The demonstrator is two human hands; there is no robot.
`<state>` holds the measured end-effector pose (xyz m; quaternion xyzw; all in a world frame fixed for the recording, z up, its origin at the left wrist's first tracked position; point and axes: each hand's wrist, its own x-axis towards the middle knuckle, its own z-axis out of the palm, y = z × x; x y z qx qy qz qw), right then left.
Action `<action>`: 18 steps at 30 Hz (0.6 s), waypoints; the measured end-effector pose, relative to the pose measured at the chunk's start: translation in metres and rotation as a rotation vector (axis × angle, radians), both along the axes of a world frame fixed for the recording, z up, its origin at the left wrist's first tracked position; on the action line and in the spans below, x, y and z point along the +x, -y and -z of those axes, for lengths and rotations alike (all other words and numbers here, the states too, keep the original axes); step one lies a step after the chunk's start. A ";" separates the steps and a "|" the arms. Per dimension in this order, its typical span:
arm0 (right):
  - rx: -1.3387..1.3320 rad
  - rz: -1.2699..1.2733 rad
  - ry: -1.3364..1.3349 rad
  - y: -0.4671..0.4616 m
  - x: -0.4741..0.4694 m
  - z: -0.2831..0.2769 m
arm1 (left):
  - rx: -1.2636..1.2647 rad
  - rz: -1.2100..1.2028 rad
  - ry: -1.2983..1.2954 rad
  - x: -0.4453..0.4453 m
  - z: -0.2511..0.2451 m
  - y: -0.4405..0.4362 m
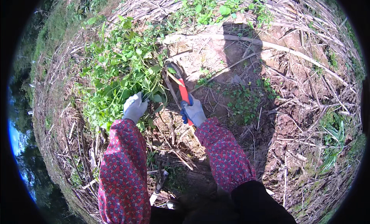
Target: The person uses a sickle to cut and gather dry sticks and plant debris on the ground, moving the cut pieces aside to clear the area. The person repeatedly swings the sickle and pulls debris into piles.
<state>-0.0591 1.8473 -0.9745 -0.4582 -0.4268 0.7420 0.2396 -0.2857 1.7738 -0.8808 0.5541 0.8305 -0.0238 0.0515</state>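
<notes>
My left hand, in a pale work glove, is closed at the lower right edge of a big clump of leafy green plants; stems run into its fingers. My right hand, in a white and blue glove, grips the red handle of a hand tool, likely a sickle. The tool points up and left, and its dark metal head lies partly behind leaves and stalks at the clump's right side. Patterned red sleeve covers reach over both forearms.
Dry stalks lie over the brown soil all around. More green plants grow at the top. Low weeds stand right of my right hand, and a long-leaved tuft at the far right. Trees edge the left.
</notes>
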 end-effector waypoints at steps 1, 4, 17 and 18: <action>0.051 0.008 0.039 0.009 -0.002 0.007 | -0.008 0.005 0.043 0.003 -0.003 -0.005; 0.004 -0.067 -0.041 0.072 0.002 -0.019 | -0.101 -0.187 0.096 -0.027 -0.015 0.021; -0.199 0.085 -0.284 0.142 0.186 -0.073 | 0.785 -1.119 0.643 -0.202 -0.128 0.450; -0.218 0.072 -0.343 0.137 0.177 -0.074 | 0.947 -1.149 0.661 -0.214 -0.195 0.528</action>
